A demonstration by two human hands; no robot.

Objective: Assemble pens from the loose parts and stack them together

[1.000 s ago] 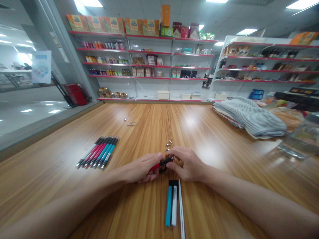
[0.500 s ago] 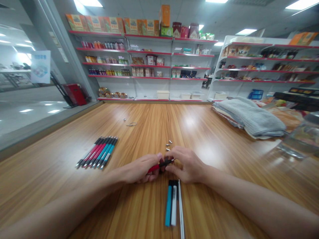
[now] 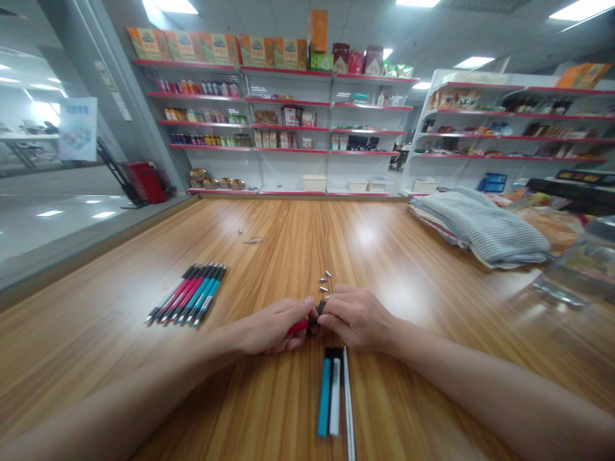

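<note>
Both hands meet over the wooden table (image 3: 144, 333). My left hand (image 3: 273, 325) is closed around a red pen barrel (image 3: 298, 326). My right hand (image 3: 353, 317) pinches the pen's black front end (image 3: 319, 308), which sticks out between the two hands. A few small metal tips (image 3: 325, 280) lie just beyond my fingers. Below my hands lie a blue barrel, a white barrel and thin white refills (image 3: 335, 397).
A row of several finished red and teal pens (image 3: 189, 293) lies to the left. A small ring and a tiny part (image 3: 253, 239) lie farther back. Folded striped cloth (image 3: 483, 224) sits at the right, a clear container (image 3: 583, 266) beyond it. Store shelves stand behind.
My right hand has closed in toward the left hand, covering more of the pen's black end. The left hand has hardly moved.
</note>
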